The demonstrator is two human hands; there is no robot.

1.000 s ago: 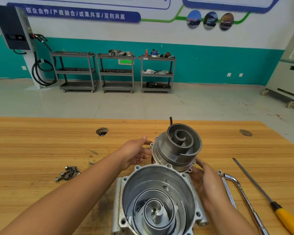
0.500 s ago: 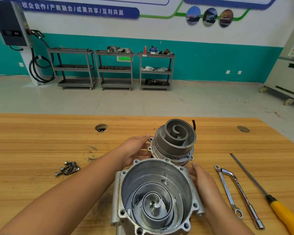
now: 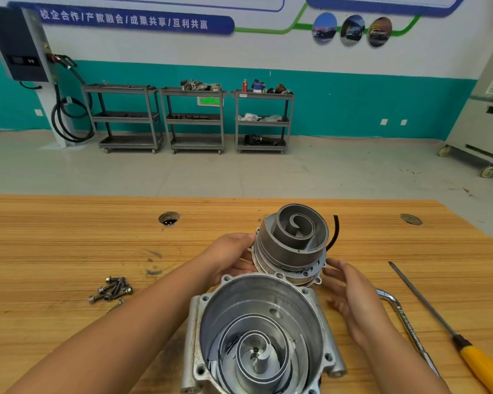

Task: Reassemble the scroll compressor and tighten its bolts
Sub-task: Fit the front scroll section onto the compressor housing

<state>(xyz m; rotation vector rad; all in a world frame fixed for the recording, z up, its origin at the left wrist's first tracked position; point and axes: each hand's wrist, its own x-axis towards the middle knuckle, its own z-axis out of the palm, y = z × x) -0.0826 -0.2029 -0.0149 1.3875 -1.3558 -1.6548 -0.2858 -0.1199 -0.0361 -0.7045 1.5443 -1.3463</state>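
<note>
Left hand [image 3: 228, 258] clasped on the left edge of the scroll assembly [image 3: 293, 240], thumb over the flange, fingers curled beneath. Right hand [image 3: 352, 297] slack and spread, palm turned toward the same part, fingertips [image 3: 332, 263] just beside the right edge of the flange; contact there not discernible.

Scroll assembly: dark grey spiral wall on a stack of thin silvery plates with bolt ears. Tilted, spiral face up and toward the camera, just behind the far rim of the compressor housing [image 3: 234, 305]. Underside hidden; resting on the table or lifted, impossible to say. Thin black strip [image 3: 335, 231] curving up behind its right side.

Compressor housing upright on the wooden table [image 3: 69, 237], mouth upward, between the two forearms. Second scroll [image 3: 254, 356] seated in its bottom. Bolt holes ringing the rim.

Bolts [image 3: 111, 290] in a loose pile left of the housing, well apart from it.

Right of the right hand: bent wrench [image 3: 407, 321], upper end hidden behind the wrist, then a yellow-handled screwdriver [image 3: 480, 365], both flat on the table and lying diagonally.

Far side: round hole in the tabletop [image 3: 168, 217]; three grey shelf trolleys [image 3: 194, 118] against the teal wall.
</note>
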